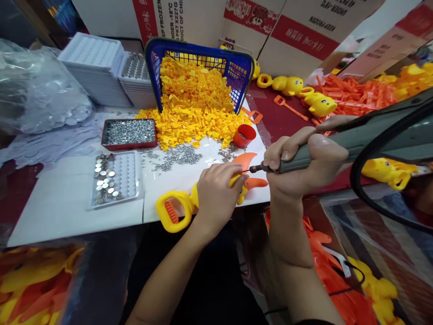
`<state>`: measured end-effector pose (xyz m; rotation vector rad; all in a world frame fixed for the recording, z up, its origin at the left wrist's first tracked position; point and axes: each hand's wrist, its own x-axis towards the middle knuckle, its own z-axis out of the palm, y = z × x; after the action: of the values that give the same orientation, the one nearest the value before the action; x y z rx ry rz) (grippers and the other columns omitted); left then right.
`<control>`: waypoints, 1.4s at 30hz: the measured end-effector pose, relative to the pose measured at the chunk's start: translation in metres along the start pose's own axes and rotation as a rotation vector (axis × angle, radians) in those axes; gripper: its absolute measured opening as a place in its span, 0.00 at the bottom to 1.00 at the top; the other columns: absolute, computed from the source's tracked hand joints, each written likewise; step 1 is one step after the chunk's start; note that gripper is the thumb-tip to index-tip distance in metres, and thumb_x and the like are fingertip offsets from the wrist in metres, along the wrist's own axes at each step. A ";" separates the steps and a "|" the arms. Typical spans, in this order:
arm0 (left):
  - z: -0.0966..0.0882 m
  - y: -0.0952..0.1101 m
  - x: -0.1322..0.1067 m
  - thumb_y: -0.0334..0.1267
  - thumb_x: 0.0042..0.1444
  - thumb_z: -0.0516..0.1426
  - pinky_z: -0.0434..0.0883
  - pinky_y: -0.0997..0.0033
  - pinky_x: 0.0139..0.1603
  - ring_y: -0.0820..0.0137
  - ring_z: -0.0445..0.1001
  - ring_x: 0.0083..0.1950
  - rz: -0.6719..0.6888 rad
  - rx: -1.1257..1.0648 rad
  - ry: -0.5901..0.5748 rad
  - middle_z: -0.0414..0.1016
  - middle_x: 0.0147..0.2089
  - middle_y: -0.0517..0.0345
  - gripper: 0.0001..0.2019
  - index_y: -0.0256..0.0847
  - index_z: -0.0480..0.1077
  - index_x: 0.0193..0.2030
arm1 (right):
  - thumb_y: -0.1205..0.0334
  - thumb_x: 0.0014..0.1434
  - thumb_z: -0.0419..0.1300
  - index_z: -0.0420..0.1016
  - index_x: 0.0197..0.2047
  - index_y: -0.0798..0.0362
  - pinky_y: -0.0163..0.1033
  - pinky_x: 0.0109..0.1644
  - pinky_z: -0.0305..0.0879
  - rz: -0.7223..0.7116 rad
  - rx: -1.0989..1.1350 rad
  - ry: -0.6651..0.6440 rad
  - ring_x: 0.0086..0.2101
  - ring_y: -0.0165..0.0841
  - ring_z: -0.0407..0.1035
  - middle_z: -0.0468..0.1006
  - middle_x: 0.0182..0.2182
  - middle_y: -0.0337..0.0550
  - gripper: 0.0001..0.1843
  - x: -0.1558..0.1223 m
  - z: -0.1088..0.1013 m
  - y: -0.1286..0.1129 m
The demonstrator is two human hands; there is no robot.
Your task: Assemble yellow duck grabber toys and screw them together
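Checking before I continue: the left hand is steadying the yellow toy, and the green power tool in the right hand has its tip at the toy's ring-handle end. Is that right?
Not quite: the tip is at the end with the orange flaps, not the ring handle, as the head view shows. The rest stands.

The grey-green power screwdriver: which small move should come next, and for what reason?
Probably a gentle forward push on the power screwdriver: the right hand grips it, its thin bit points at the yellow toy, and the left hand holds that toy.
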<state>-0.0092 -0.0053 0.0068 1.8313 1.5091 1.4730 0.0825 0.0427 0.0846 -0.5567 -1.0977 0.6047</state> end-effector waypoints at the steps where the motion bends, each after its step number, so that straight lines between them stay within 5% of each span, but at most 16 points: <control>1: 0.000 0.000 0.000 0.37 0.60 0.66 0.73 0.63 0.46 0.64 0.82 0.45 0.000 -0.001 0.001 0.86 0.43 0.59 0.02 0.45 0.78 0.37 | 0.67 0.53 0.58 0.67 0.35 0.45 0.33 0.10 0.43 -0.009 0.005 -0.004 0.08 0.25 0.49 0.58 0.14 0.26 0.08 0.000 0.000 0.001; 24: -0.002 -0.002 0.000 0.37 0.56 0.69 0.75 0.66 0.45 0.64 0.83 0.43 0.018 0.014 0.000 0.85 0.42 0.56 0.08 0.42 0.76 0.40 | 0.65 0.55 0.58 0.62 0.34 0.44 0.33 0.11 0.42 -0.008 -0.070 -0.001 0.09 0.23 0.47 0.56 0.14 0.26 0.08 -0.001 0.003 0.000; 35: -0.004 -0.007 -0.001 0.40 0.56 0.69 0.75 0.65 0.42 0.63 0.81 0.43 0.039 0.063 -0.047 0.83 0.43 0.55 0.13 0.42 0.73 0.44 | 0.57 0.57 0.62 0.65 0.38 0.43 0.35 0.12 0.47 -0.033 -0.076 -0.032 0.10 0.24 0.48 0.58 0.15 0.23 0.09 -0.007 0.011 0.018; 42: -0.001 -0.007 0.001 0.34 0.51 0.70 0.75 0.65 0.45 0.62 0.79 0.47 0.043 0.074 0.039 0.77 0.47 0.54 0.21 0.43 0.69 0.50 | 0.63 0.52 0.62 0.64 0.35 0.44 0.33 0.11 0.48 0.049 -0.064 -0.125 0.09 0.24 0.51 0.61 0.14 0.22 0.10 -0.007 0.015 0.013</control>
<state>-0.0137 -0.0015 0.0020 1.8993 1.5721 1.4998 0.0640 0.0488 0.0766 -0.6089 -1.2279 0.6556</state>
